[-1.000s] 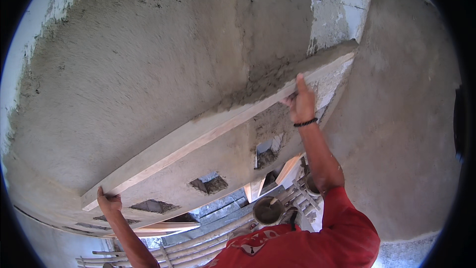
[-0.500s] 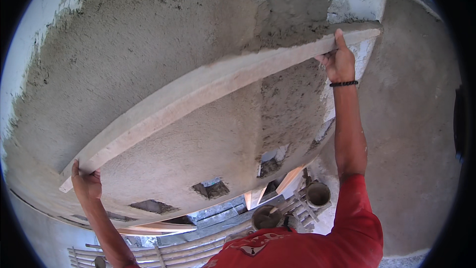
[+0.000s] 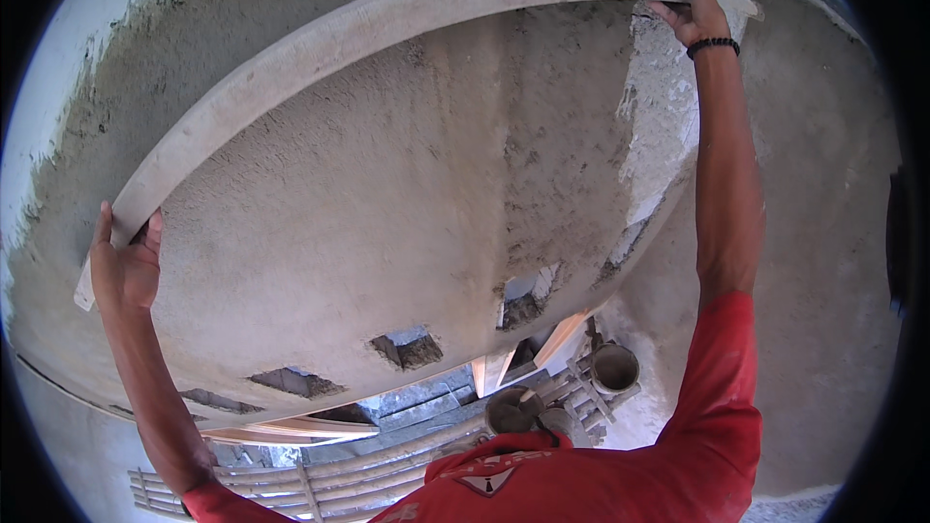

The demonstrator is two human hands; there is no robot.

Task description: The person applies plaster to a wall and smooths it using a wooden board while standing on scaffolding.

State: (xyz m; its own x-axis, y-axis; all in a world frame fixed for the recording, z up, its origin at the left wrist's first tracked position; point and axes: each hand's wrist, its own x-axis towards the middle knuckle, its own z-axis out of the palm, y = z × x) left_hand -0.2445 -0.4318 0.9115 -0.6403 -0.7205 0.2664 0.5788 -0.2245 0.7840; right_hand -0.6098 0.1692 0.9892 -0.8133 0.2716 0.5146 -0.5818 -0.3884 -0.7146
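Note:
A long pale straightedge (image 3: 387, 19), smeared with cement, lies across the grey plastered wall (image 3: 339, 194) and looks bowed in this wide view. My left hand (image 3: 128, 266) is closed round its lower left end, thumb on one side and fingers on the other. Near the upper right end, my right hand (image 3: 699, 17), with a dark beaded bracelet at the wrist, grips it the same way. Both arms are stretched up and wide apart. Rough wet mortar shows along the bar's upper edge near the right hand. Below the bar the plaster looks smoother, with a darker, coarser patch at right.
Several square holes, one of them this opening (image 3: 407, 347), run along the wall's lower part. Below are a mortar bucket (image 3: 630, 369), a second bucket (image 3: 491, 415) and a platform of poles (image 3: 368, 473). Another plastered wall (image 3: 823, 261) stands at right.
Both hands have moved the straightedge up the wall, the left hand also shifting left and the right hand slightly right. More plaster shows below the bar.

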